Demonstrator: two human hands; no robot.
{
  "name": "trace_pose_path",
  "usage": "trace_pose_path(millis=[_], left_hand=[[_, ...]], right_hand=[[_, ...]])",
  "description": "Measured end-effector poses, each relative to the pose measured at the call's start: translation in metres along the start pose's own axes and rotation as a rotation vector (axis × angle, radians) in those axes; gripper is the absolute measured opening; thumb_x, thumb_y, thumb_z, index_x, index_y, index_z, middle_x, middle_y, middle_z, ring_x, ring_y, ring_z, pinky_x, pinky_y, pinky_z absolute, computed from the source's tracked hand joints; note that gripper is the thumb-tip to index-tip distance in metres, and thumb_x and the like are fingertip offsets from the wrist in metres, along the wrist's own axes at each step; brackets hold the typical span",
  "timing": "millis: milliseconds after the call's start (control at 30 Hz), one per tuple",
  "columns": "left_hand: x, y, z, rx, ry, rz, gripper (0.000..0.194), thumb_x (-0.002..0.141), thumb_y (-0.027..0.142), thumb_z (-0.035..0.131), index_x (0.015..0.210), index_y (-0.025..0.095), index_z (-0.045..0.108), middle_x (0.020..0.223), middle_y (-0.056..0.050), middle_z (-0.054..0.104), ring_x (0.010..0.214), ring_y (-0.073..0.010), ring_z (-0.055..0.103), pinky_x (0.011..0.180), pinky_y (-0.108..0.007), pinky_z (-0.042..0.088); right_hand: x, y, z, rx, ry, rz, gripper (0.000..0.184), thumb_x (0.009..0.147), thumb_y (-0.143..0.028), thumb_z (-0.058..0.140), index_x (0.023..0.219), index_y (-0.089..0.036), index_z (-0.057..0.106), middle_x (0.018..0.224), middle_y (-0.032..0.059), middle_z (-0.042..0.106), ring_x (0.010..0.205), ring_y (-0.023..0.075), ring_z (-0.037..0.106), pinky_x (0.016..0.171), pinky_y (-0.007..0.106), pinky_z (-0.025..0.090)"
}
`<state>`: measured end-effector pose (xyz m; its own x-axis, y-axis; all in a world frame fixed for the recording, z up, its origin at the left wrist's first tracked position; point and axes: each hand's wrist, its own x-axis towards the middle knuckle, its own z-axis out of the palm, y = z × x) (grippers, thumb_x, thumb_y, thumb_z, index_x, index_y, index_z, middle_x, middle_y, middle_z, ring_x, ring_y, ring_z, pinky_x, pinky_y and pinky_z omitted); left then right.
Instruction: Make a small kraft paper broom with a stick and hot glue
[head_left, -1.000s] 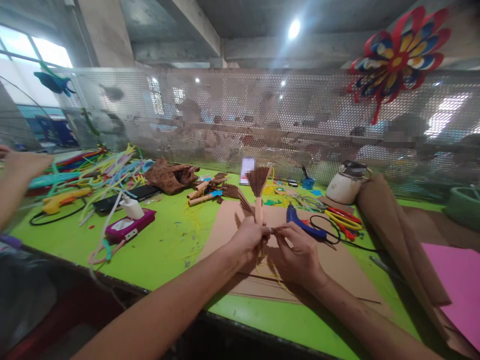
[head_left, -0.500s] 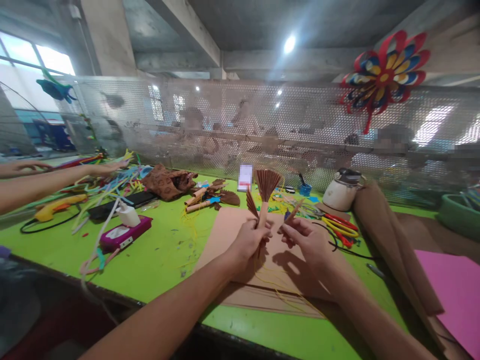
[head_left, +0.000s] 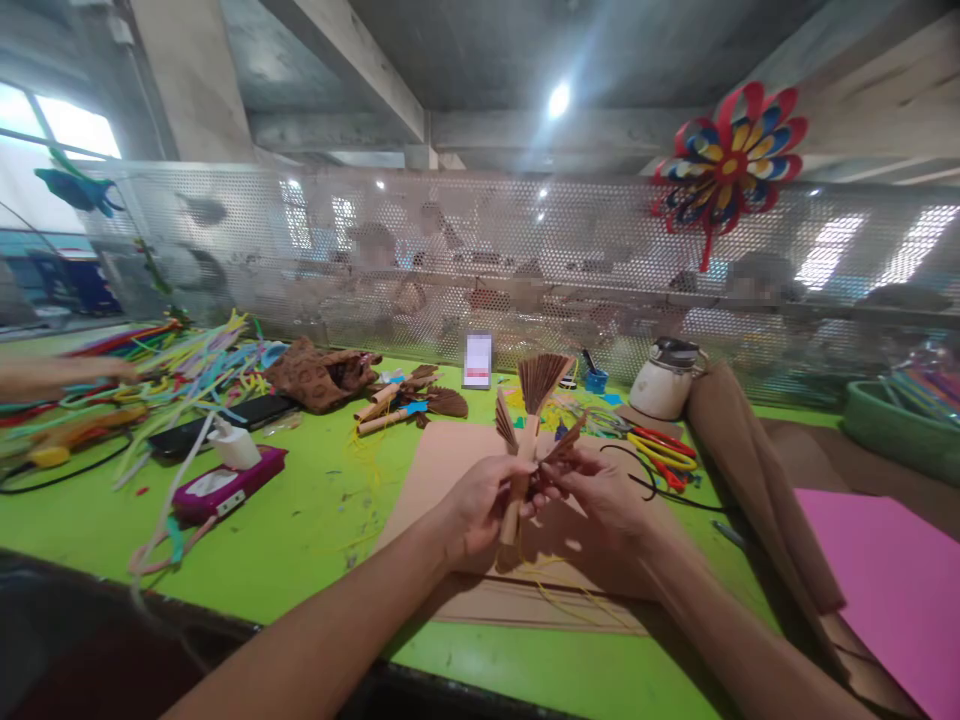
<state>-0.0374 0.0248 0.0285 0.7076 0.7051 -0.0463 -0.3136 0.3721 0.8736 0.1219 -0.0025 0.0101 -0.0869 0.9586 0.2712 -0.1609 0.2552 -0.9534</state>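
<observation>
My left hand (head_left: 491, 500) is closed around a rolled brown paper tube (head_left: 528, 445), which tilts slightly and has a pleated paper fan (head_left: 543, 382) spreading from its top. A narrower pleated piece (head_left: 506, 420) sticks out on the tube's left side. In my right hand (head_left: 600, 490) a small folded brown paper fan (head_left: 568, 440) is pinched against the tube's right side. The fingertips of both hands come together at the tube, so the exact contact is partly hidden. Beneath them lie stacked brown paper sheets (head_left: 427, 470), with loose yellow string (head_left: 555, 595) on top.
Left are a purple power strip (head_left: 229, 485), a black phone (head_left: 217, 425), pipe cleaners (head_left: 202, 360) and another person's arm (head_left: 60, 378). More paper tubes (head_left: 382, 410), a propped phone (head_left: 477, 360), a white kettle (head_left: 661, 385), scissors (head_left: 667, 455) and pink paper (head_left: 885, 570) surround the work.
My right hand has brought the small fan leftward against the tube, meeting my left hand. The view has shifted slightly right. The other person's arm has drawn back left.
</observation>
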Motion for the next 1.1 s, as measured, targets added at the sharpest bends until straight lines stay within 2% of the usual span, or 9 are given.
trace_pose_path(millis=[167, 300, 500, 633, 733, 867, 1100], left_hand=[[-0.002, 0.001, 0.001, 0.051, -0.033, 0.011, 0.02, 0.072, 0.023, 0.062, 0.083, 0.007, 0.063, 0.07, -0.007, 0.06, 0.058, -0.0078, 0.05, 0.048, -0.017, 0.034], [-0.002, 0.0, 0.0, 0.091, -0.024, 0.06, 0.02, 0.072, 0.027, 0.065, 0.079, 0.008, 0.062, 0.068, -0.004, 0.057, 0.056, -0.0061, 0.048, 0.05, -0.016, 0.035], [-0.001, 0.001, -0.002, 0.105, -0.024, 0.065, 0.02, 0.074, 0.026, 0.064, 0.084, 0.009, 0.061, 0.07, -0.003, 0.057, 0.057, -0.0053, 0.048, 0.052, -0.016, 0.036], [0.001, 0.0, 0.0, 0.152, 0.028, 0.063, 0.019, 0.073, 0.026, 0.065, 0.081, 0.011, 0.058, 0.065, -0.001, 0.056, 0.054, -0.0063, 0.049, 0.056, -0.018, 0.039], [0.002, -0.002, 0.001, 0.17, 0.054, 0.068, 0.02, 0.072, 0.027, 0.066, 0.08, 0.012, 0.055, 0.064, -0.001, 0.056, 0.054, -0.0071, 0.051, 0.057, -0.02, 0.041], [0.001, -0.001, -0.001, 0.213, 0.068, 0.014, 0.024, 0.073, 0.031, 0.065, 0.085, 0.012, 0.055, 0.065, -0.001, 0.056, 0.052, -0.0057, 0.049, 0.051, -0.018, 0.037], [-0.002, 0.001, -0.002, 0.173, 0.065, 0.006, 0.024, 0.073, 0.03, 0.063, 0.089, 0.013, 0.057, 0.065, 0.001, 0.053, 0.053, -0.0061, 0.046, 0.047, -0.017, 0.031]], right_hand=[[0.0, 0.0, -0.003, -0.007, -0.026, -0.031, 0.014, 0.072, -0.029, 0.067, 0.071, -0.016, 0.066, 0.063, 0.0022, 0.061, 0.061, 0.0146, 0.054, 0.062, 0.03, 0.04], [-0.002, -0.004, 0.002, 0.066, -0.038, 0.006, 0.015, 0.072, -0.029, 0.068, 0.079, -0.015, 0.067, 0.068, 0.004, 0.063, 0.062, 0.0149, 0.056, 0.062, 0.03, 0.042], [-0.004, -0.013, 0.015, 0.239, 0.046, 0.017, 0.029, 0.068, -0.03, 0.07, 0.094, -0.019, 0.064, 0.078, 0.0043, 0.064, 0.064, 0.015, 0.056, 0.063, 0.031, 0.046], [-0.002, -0.012, 0.012, 0.178, 0.185, -0.037, 0.023, 0.07, -0.035, 0.069, 0.085, -0.017, 0.063, 0.07, 0.0017, 0.058, 0.06, 0.0127, 0.051, 0.056, 0.027, 0.042], [0.0, -0.008, 0.007, 0.09, 0.237, -0.051, 0.022, 0.072, -0.037, 0.067, 0.076, -0.016, 0.062, 0.063, -0.0008, 0.053, 0.055, 0.0104, 0.045, 0.054, 0.025, 0.038], [0.002, -0.004, 0.002, 0.045, 0.255, -0.046, 0.024, 0.073, -0.038, 0.066, 0.078, -0.015, 0.064, 0.062, -0.0012, 0.052, 0.055, 0.0099, 0.043, 0.053, 0.024, 0.035], [0.004, -0.004, 0.001, 0.05, 0.219, -0.038, 0.027, 0.072, -0.039, 0.066, 0.084, -0.015, 0.065, 0.071, 0.0028, 0.059, 0.059, 0.0111, 0.046, 0.056, 0.025, 0.037]])
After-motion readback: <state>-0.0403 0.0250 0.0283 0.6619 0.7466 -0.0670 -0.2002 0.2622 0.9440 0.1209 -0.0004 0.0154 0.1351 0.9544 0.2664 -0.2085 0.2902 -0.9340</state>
